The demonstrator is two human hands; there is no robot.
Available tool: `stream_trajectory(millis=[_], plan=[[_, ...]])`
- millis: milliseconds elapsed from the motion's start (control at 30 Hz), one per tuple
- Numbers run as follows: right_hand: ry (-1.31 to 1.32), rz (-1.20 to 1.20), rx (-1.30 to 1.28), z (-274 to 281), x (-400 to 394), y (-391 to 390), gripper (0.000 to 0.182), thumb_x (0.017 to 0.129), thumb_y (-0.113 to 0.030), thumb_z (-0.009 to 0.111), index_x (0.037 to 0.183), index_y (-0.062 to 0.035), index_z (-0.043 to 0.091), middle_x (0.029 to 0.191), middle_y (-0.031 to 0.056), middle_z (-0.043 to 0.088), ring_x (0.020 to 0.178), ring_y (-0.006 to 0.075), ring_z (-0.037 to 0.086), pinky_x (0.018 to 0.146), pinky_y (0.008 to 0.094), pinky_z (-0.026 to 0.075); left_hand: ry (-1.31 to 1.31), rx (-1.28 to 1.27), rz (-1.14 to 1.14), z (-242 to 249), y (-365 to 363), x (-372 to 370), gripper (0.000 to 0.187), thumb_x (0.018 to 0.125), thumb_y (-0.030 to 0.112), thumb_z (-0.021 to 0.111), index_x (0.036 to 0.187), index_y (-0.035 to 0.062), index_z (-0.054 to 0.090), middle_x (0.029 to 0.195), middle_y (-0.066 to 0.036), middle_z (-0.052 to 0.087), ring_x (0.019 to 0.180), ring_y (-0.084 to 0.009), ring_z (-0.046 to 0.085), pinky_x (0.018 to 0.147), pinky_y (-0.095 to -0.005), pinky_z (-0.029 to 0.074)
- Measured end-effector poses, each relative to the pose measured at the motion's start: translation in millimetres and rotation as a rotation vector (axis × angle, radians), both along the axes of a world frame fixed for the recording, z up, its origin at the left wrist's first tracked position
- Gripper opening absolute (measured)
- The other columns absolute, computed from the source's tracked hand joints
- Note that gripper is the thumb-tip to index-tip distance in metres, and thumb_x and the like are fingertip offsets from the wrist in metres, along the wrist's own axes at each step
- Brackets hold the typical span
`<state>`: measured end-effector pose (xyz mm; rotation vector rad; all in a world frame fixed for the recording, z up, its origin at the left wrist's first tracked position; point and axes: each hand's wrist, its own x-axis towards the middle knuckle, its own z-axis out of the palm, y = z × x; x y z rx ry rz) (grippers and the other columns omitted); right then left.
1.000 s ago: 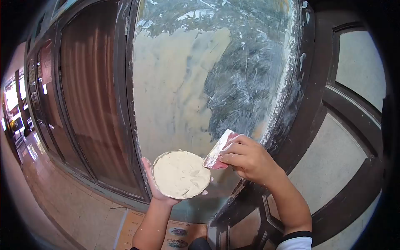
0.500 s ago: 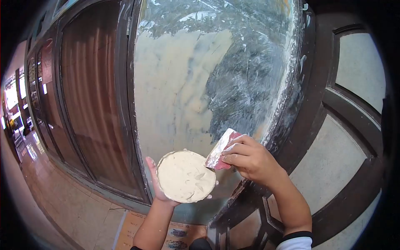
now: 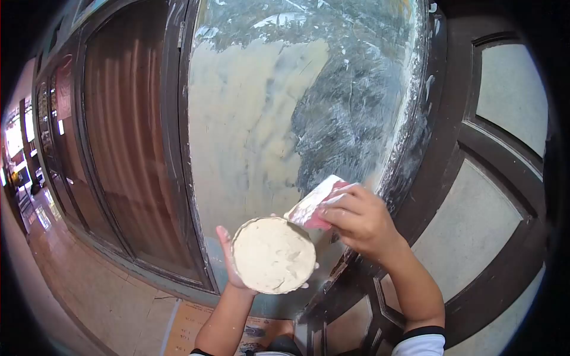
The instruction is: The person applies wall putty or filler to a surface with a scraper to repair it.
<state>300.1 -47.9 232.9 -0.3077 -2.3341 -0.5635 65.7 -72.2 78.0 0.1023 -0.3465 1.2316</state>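
Note:
My left hand (image 3: 230, 261) is closed around a round tub of cream putty (image 3: 274, 255), supporting it from the left side and from beneath. Thumb and a few fingertips show at its rim. In my right hand (image 3: 363, 221) is a red putty scraper (image 3: 320, 202), its pale blade smeared with putty. The scraper's lower corner is at the tub's upper right rim; whether it touches cannot be made out. Behind both hands stands a wall panel (image 3: 350, 113), its left part coated in smooth cream putty (image 3: 237, 118), its right part grey and scratched.
Left of the panel is a dark-framed window (image 3: 127, 160) with a brown curtain behind the glass. On the right stands a dark wooden door (image 3: 451, 196) with pale panels. Printed orange sheeting (image 3: 193, 326) lies on the tiled floor (image 3: 113, 296).
The scraper has risen off the putty surface to the tub's rim, and my right hand has shifted slightly right. The tub has moved a little right and down; its putty surface looks reshaped.

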Motion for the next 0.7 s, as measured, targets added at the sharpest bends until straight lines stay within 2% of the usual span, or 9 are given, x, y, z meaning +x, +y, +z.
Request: stream_trajectory(millis=[33,67,100,167,200,300,333,433,700], plan=[[0.054,-0.058,0.033,-1,0,0,0.032,0.067,0.0,0.074,0.097,-0.0112,0.072,0.095,0.0013,0.069,0.094,0.0275,0.066,0.08,0.0401,0.056,0.069,0.074,0.042,-10,-1,-5,0.118,0.08,0.098,0.036,0.162,0.0124,0.032,0.164,-0.023,0.034,0.139,-0.0611,0.04,0.09,-0.0919,0.032],[0.091,-0.107,0.029,0,1,0,0.026,0.072,-0.002,0.073,0.096,-0.0125,0.072,0.092,0.0016,0.071,0.088,0.0277,0.068,0.074,0.041,0.057,0.35,0.148,0.244,-17,-7,-8,0.117,0.083,0.096,0.031,0.158,0.007,0.037,0.159,-0.022,0.042,0.14,-0.051,0.046,0.107,-0.0766,0.039],[0.089,-0.11,0.028,-4,2,4,0.026,0.072,-0.002,0.073,0.096,-0.0125,0.072,0.092,0.0016,0.071,0.088,0.0277,0.068,0.074,0.041,0.057,0.143,0.36,0.017,-25,-12,-18,0.118,0.076,0.1,0.038,0.16,0.0154,0.037,0.162,-0.026,0.035,0.139,-0.0636,0.038,0.097,-0.089,0.033],[0.185,-0.228,-0.054,-21,8,27,0.023,0.077,-0.001,0.072,0.097,-0.0118,0.073,0.095,0.0049,0.074,0.088,0.0284,0.07,0.072,0.0408,0.057,0.131,0.347,0.08,-48,-17,-37,0.12,0.071,0.102,0.043,0.16,0.0223,0.037,0.163,-0.031,0.029,0.135,-0.0737,0.031,0.088,-0.0951,0.028],[0.195,-0.283,-0.156,-35,13,39,0.02,0.081,-0.004,0.07,0.1,-0.0117,0.074,0.099,0.0091,0.075,0.091,0.0312,0.071,0.075,0.0433,0.057,0.104,0.186,0.18,-53,-26,-41,0.119,0.071,0.102,0.041,0.159,0.0225,0.037,0.161,-0.034,0.028,0.133,-0.0753,0.031,0.089,-0.0945,0.03],[0.154,-0.464,-0.291,-85,29,79,0.023,0.082,-0.001,0.07,0.103,-0.0088,0.075,0.096,0.0122,0.074,0.089,0.0355,0.071,0.079,0.0437,0.057,0.102,0.142,0.293,-79,-34,-61,0.118,0.072,0.102,0.039,0.158,0.0208,0.038,0.16,-0.033,0.032,0.131,-0.0749,0.034,0.086,-0.0941,0.033],[0.15,-0.465,-0.288,-104,34,94,0.023,0.082,-0.001,0.07,0.103,-0.0088,0.075,0.096,0.0122,0.074,0.089,0.0355,0.071,0.079,0.0437,0.057,-0.005,-0.112,0.45,-62,-41,-56,0.114,0.077,0.098,0.04,0.153,0.0139,0.044,0.152,-0.036,0.039,0.124,-0.0765,0.039,0.084,-0.0902,0.041],[0.172,-0.47,-0.38,-146,41,123,0.021,0.084,-0.004,0.071,0.103,-0.0095,0.075,0.095,0.0125,0.075,0.091,0.0377,0.07,0.081,0.047,0.056,0.181,0.1,0.481,-77,-41,-75,0.114,0.077,0.099,0.039,0.152,0.0139,0.045,0.149,-0.034,0.044,0.12,-0.0765,0.043,0.082,-0.0894,0.043],[0.215,-0.594,-0.514,-173,30,131,0.015,0.091,-0.013,0.072,0.105,-0.0097,0.073,0.106,0.0103,0.074,0.102,0.0366,0.067,0.085,0.0481,0.053,0.196,0.106,0.453,-83,-49,-82,0.112,0.076,0.099,0.039,0.155,0.0209,0.042,0.151,-0.035,0.042,0.122,-0.0767,0.042,0.076,-0.0894,0.045]])
